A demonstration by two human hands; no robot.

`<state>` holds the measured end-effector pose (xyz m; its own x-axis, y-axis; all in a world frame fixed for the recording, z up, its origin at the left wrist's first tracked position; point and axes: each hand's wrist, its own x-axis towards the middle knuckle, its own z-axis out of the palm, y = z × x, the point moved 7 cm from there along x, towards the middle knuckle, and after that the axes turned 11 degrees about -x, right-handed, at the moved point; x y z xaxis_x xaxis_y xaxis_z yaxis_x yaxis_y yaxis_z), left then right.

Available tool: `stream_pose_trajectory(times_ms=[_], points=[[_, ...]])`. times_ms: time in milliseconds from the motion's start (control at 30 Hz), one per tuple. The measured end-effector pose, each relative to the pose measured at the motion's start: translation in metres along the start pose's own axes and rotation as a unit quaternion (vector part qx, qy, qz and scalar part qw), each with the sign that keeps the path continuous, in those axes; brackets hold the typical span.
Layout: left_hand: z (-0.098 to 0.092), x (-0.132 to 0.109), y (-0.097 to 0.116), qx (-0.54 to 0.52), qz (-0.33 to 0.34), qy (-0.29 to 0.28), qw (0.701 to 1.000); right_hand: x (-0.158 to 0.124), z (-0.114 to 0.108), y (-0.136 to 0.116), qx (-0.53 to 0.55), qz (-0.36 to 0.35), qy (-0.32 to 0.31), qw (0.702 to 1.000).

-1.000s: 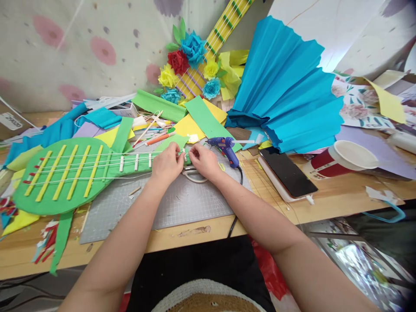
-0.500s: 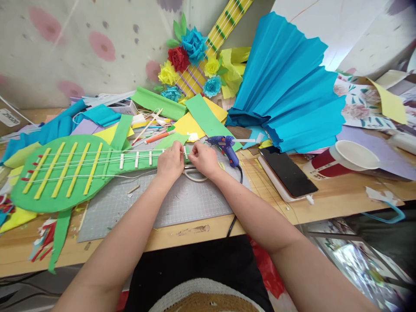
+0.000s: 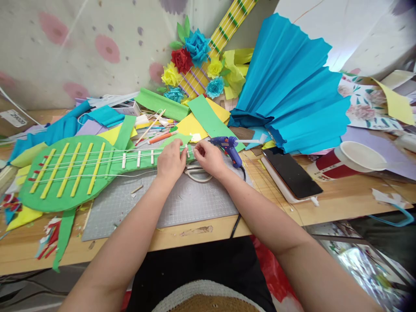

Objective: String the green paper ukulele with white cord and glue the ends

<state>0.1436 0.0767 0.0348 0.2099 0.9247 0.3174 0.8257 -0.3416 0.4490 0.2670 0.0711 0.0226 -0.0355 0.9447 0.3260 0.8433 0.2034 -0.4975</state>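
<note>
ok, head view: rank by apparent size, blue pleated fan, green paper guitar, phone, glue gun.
1. blue pleated fan
2. green paper guitar, longer than the fan but covering less area
3. phone
4. glue gun
The fan stands farther back, so its lead is real.

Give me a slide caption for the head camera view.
Left hand and right hand meet at a white strip on the neck of a green paper guitar, glue gun and scissors alongside.
</note>
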Motion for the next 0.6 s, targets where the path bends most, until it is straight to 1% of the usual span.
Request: stream_pose_trajectory(times_ms=[67, 133, 267, 367, 467, 600], points=[[-0.004, -0.002, 0.003, -0.003, 0.012, 0.002, 1.000, -0.001, -0.002, 0.000, 0.014, -0.017, 0.003, 1.000], [-0.005, -0.005, 0.002, -0.013, 0.008, -0.004, 1.000, -0.001, -0.002, 0.000, 0.017, -0.029, 0.003, 0.999], [-0.003, -0.006, -0.007, -0.090, -0.040, -0.021, 0.995, -0.001, 0.002, -0.005, 0.020, -0.075, -0.003, 0.997], [-0.001, -0.006, -0.011, -0.146, -0.066, -0.022, 0.987, -0.002, 0.002, -0.010, 0.032, -0.106, 0.007, 0.994], [0.001, -0.005, -0.009, -0.168, -0.064, -0.012, 0.984, -0.002, 0.003, -0.011, 0.045, -0.110, 0.008, 0.993], [0.004, -0.003, -0.005, -0.170, -0.042, -0.001, 0.984, -0.002, 0.005, -0.011, 0.047, -0.107, -0.001, 0.993]])
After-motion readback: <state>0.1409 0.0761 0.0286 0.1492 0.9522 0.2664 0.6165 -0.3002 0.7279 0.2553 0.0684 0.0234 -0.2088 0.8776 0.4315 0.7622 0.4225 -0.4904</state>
